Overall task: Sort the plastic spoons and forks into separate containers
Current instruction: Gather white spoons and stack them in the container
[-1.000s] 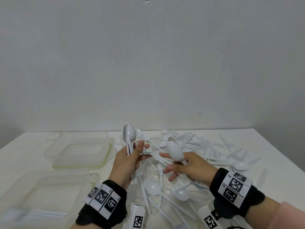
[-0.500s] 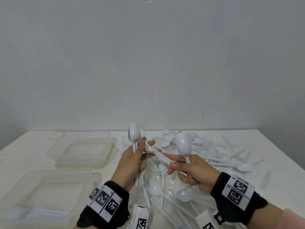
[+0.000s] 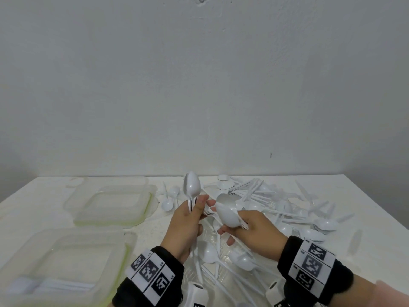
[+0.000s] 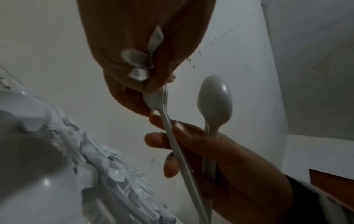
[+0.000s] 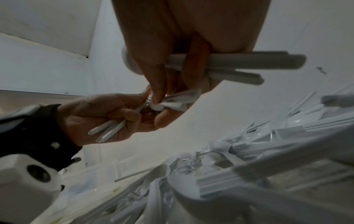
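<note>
Soft even light; dim, blurry wrist views.

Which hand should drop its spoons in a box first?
Probably the left hand: it grips spoons upright and is nearer both clear containers. The right hand, gripping its own bunch, is farther away.

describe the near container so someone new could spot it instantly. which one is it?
On the white table, look left of the loose heap of white plastic cutlery, where two clear rectangular plastic containers sit. It is the near container, at the bottom-left of the head view. Unlike the far container, it holds white cutlery.
</note>
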`<state>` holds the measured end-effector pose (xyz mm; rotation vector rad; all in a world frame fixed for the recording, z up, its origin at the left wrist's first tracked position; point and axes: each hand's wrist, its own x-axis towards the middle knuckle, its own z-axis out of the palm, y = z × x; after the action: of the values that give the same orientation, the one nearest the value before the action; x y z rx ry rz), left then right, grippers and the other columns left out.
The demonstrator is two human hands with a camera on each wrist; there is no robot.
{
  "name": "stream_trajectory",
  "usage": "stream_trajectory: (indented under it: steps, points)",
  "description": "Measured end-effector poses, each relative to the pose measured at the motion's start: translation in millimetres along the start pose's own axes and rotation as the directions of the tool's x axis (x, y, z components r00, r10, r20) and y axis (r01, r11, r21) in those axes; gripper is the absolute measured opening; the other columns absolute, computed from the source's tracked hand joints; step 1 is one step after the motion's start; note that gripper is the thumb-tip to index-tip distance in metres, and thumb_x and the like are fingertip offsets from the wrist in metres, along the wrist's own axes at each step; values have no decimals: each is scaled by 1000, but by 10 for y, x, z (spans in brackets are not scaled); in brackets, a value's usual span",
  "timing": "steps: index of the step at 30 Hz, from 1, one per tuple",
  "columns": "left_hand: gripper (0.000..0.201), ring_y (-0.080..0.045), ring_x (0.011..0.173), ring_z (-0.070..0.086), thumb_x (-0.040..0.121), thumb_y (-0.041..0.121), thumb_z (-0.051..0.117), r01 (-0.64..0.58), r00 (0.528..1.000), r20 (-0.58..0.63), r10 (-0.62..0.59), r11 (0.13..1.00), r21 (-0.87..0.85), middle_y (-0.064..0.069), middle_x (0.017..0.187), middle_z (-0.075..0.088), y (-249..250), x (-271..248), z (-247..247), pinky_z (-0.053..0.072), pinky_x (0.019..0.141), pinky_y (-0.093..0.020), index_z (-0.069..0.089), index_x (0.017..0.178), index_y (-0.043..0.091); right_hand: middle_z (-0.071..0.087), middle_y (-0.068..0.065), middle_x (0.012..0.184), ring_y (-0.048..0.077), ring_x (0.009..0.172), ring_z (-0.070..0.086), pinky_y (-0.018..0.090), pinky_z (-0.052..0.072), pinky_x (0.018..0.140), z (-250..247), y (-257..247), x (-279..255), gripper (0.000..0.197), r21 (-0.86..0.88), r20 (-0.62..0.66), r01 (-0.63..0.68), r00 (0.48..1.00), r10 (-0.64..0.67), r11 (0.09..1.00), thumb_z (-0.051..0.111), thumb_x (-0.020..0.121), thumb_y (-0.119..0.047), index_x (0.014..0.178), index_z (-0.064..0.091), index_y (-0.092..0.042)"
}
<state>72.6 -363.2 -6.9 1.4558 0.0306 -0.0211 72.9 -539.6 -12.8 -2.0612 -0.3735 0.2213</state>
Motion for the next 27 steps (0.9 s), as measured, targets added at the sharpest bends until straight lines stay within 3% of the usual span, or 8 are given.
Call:
stream_trajectory:
  steps: [3, 7, 10, 12, 17, 21, 23, 27]
  points:
    - [39, -17, 91, 64, 95, 49, 47, -3, 1000, -13, 4, 996, 86, -8, 106, 72, -37, 14, 12, 36, 50, -13, 69, 104, 18, 67, -7, 62, 3, 58, 58, 16, 45, 64, -5, -36, 2, 19, -25, 27, 0, 1000, 1, 1000, 56, 95, -19, 92, 74, -13]
    - [46, -5, 99, 65, 95, 57, 35, 47, 998, -57, -40, 990, 134, 10, 112, 69, 18, 11, -32, 40, 64, -21, 60, 115, 24, 56, -5, 52, 9, 63, 57, 24, 46, 77, -146, -51, 38, 27, 37, -41, -70, 997, 72, 997, 55, 96, -19, 75, 72, -18]
    - [50, -9, 91, 63, 97, 60, 26, 85, 994, -88, -72, 984, 159, 13, 109, 69, 31, -1, -77, 37, 63, -24, 59, 117, 27, 51, -3, 51, 6, 46, 44, 15, 35, 50, -269, -155, 87, 27, 146, -74, -105, 990, 116, 984, 55, 96, -22, 74, 69, -13]
    - [43, -9, 77, 60, 99, 53, 36, 72, 992, -114, -50, 978, 197, 11, 97, 72, 12, -2, -82, 35, 57, -22, 64, 111, 22, 53, -5, 51, 5, 43, 38, 13, 30, 44, -301, -240, 145, 27, 198, -93, -96, 989, 117, 975, 55, 97, -23, 77, 66, -9]
    - [30, -5, 60, 56, 96, 42, 54, 73, 994, -94, -52, 969, 236, 10, 77, 72, -60, -10, -31, 33, 49, -16, 66, 95, 15, 72, 4, 81, 5, 52, 49, 25, 41, 55, -178, -377, 315, 25, 208, -188, -57, 977, 97, 976, 67, 88, -33, 94, 70, -9]
    - [30, -5, 52, 51, 97, 39, 53, 79, 996, -53, -69, 972, 221, 7, 79, 72, -81, -43, -33, 33, 48, -16, 63, 93, 11, 64, -2, 69, -1, 46, 51, 16, 42, 55, -115, -353, 404, 20, 252, -258, -68, 957, 135, 965, 75, 82, -17, 101, 69, -14]
    - [31, -6, 50, 50, 99, 36, 50, 107, 994, -35, -102, 980, 170, 4, 79, 72, -81, -69, -41, 35, 46, -18, 61, 96, 7, 57, -4, 64, 2, 48, 50, 13, 40, 50, -116, -340, 419, 16, 219, -262, -93, 953, 151, 971, 72, 81, -9, 93, 68, -19]
    - [29, -20, 61, 66, 101, 26, 49, 194, 981, 16, -193, 980, -53, -12, 88, 75, -69, -82, -71, 55, 55, -27, 59, 108, -1, 53, -3, 61, 8, 53, 50, 18, 41, 55, -158, -336, 435, 23, 139, -257, -110, 956, 143, 984, 73, 80, -5, 80, 63, -26]
